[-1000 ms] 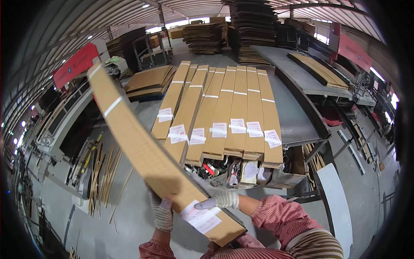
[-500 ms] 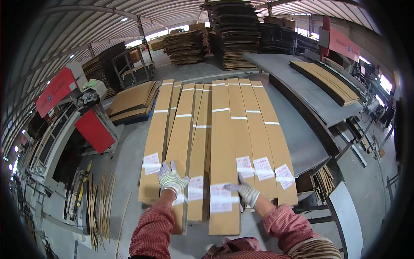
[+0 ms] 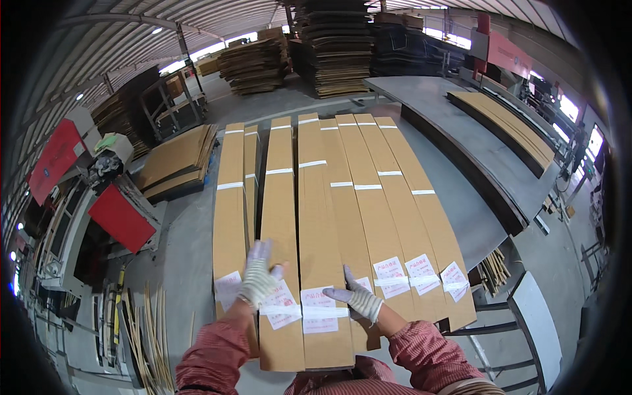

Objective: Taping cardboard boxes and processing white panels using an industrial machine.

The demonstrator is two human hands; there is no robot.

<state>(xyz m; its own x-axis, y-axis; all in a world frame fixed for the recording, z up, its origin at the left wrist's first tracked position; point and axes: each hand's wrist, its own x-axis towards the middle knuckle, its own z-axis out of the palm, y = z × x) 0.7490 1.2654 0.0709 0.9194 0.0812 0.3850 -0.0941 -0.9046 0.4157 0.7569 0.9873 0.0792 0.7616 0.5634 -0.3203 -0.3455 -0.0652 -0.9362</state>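
Central cardboard bundle (image 3: 320, 237) is seated mid-row, left hand (image 3: 262, 275) spread loose over the adjacent bundle (image 3: 280, 220), right hand (image 3: 359, 296) splayed, ungripping, at the central one's right edge; alignment could be lost through uneven pushing.

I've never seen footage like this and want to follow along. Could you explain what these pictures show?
No robot here: these are a person's own hands, in pale gloves. The view comes from a wide fisheye camera worn on the head, looking down, so straight edges bend. Long brown cardboard packages lie side by side in front, with white bands and white labels. The left hand lies open over one package; the right hand is at the right edge of the next. Whether it grips there, I can't tell.
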